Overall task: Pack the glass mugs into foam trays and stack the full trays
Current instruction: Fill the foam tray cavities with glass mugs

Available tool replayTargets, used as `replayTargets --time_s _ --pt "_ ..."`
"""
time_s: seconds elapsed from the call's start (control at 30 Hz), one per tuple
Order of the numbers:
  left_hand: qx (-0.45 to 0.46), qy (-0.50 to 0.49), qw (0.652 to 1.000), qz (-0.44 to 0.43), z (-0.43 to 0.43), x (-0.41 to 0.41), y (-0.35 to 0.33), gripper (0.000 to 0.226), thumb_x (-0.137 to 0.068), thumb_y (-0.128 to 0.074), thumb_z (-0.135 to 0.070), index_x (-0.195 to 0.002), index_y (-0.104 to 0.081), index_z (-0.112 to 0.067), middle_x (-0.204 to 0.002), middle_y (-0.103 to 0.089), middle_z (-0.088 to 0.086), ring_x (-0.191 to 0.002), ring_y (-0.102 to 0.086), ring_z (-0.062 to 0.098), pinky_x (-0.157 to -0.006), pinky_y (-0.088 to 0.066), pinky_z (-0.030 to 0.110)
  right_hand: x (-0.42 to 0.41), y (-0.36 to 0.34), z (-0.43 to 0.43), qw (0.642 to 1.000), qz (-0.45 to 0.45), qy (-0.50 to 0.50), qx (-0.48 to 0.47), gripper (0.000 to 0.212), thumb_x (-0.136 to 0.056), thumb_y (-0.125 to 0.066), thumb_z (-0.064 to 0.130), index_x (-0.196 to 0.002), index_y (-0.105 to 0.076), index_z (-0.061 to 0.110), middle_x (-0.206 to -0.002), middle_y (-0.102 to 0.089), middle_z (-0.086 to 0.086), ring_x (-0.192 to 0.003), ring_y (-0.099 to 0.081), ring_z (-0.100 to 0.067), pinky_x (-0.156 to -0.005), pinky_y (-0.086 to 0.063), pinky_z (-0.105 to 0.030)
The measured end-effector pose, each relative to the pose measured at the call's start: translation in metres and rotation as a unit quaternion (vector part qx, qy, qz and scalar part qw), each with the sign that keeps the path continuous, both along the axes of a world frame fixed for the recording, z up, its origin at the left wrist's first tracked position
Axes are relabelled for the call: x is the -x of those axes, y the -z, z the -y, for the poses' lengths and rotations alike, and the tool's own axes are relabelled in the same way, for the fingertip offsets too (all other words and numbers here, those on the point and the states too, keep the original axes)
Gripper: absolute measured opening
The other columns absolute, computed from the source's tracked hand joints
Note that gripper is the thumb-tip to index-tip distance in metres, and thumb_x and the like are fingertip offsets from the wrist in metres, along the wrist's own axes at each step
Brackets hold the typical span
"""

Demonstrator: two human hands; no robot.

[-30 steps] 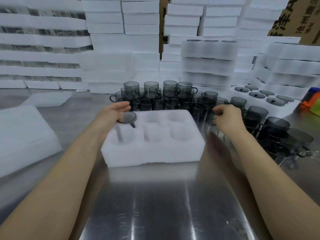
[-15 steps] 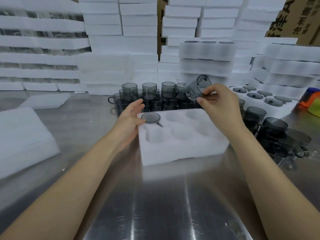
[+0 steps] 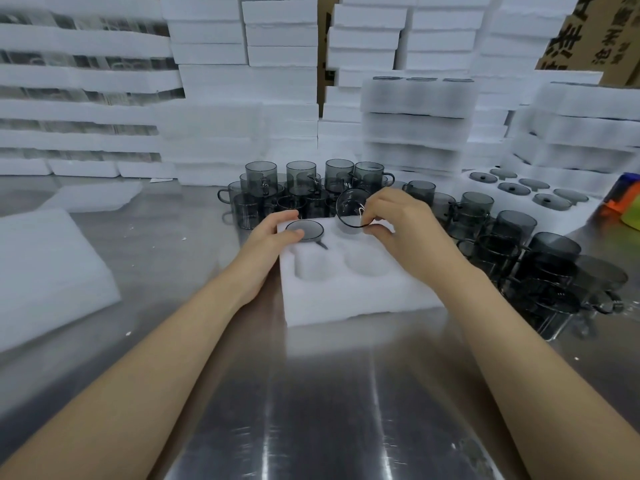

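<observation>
Head | right hand (image 3: 401, 223) pinches smoky glass mug (image 3: 351, 211) | left hand (image 3: 273, 233) grips white foam tray (image 3: 346, 292)

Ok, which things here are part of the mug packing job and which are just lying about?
Job:
- foam tray
- seated mug
- held mug
- loose mugs
- left hand
- right hand

Lying about:
- foam slab
- orange object
- cardboard box

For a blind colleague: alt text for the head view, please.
The right hand lowers a tilted smoky grey glass mug toward a white foam tray on a steel table; the left hand steadies a seated mug.
</observation>
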State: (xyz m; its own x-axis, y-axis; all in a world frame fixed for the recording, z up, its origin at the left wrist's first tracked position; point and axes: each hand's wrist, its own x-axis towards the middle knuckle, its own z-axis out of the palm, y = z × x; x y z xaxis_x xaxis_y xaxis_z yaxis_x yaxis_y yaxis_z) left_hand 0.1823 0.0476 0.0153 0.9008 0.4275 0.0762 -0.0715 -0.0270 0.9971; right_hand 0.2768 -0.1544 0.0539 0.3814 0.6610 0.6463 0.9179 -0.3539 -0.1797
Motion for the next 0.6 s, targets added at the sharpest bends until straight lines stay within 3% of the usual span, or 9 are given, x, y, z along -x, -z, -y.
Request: replayTargets --time_s 0.23,0.37,0.47,0.53,0.6 --pt "-0.006 0.006 1.0 -0.008 0.0001 0.001 -0.0011 0.035 -0.089 -0.063 -0.015 -0.122 -0.06 -0.027 -0.122 -0.065 -0.001 -0.111 -0.063 0.018 -0.105 -0.043 0.043 0.0012 0.0009 0.0004 1.0 -0.014 -0.006 0.016 0.02 -0.083 -0.072 0.022 -0.1 -0.072 0.012 -0.093 -0.058 0.001 -0.091 -0.05 -0.019 -0.079 -0.045 -0.036" --pt "-0.009 0.008 1.0 -0.007 0.0004 0.0012 -0.0015 0.036 -0.089 -0.062 -0.015 -0.123 -0.059 -0.026 -0.122 -0.065 -0.001 -0.111 -0.063 0.018 -0.105 -0.043 0.042 0.0007 0.001 0.0011 1.0 0.019 0.015 0.014 0.012 -0.087 -0.065 0.009 -0.097 -0.07 0.011 -0.099 -0.062 0.003 -0.08 -0.055 -0.019 -0.07 -0.05 -0.039" --pt "-0.01 0.008 1.0 -0.009 0.0005 0.0013 -0.0018 0.036 -0.089 -0.062 -0.015 -0.123 -0.059 -0.026 -0.12 -0.066 -0.002 -0.109 -0.064 0.017 -0.105 -0.044 0.041 -0.0017 0.0016 0.0009 1.0 -0.025 0.001 -0.008 0.015 -0.087 -0.058 -0.002 -0.097 -0.062 0.008 -0.096 -0.057 0.002 -0.081 -0.055 -0.017 -0.072 -0.047 -0.035" --pt "-0.01 0.008 1.0 -0.01 0.0004 0.0012 -0.0018 0.035 -0.089 -0.062 -0.015 -0.122 -0.06 -0.027 -0.119 -0.067 -0.002 -0.107 -0.065 0.017 -0.104 -0.045 0.041 -0.0015 0.0022 0.0005 0.997 -0.072 0.009 -0.041 0.012 -0.086 -0.054 -0.001 -0.092 -0.057 0.009 -0.091 -0.052 0.003 -0.076 -0.054 -0.016 -0.071 -0.046 -0.031" --pt "-0.011 0.01 1.0 -0.011 0.0003 0.0012 -0.0016 0.035 -0.089 -0.062 -0.016 -0.122 -0.06 -0.028 -0.118 -0.067 -0.002 -0.107 -0.065 0.017 -0.104 -0.045 0.041 -0.0017 0.0039 -0.0003 0.992 -0.102 0.025 -0.066 0.004 -0.086 -0.057 0.012 -0.086 -0.053 0.011 -0.088 -0.05 0.003 -0.073 -0.053 -0.012 -0.07 -0.047 -0.029"
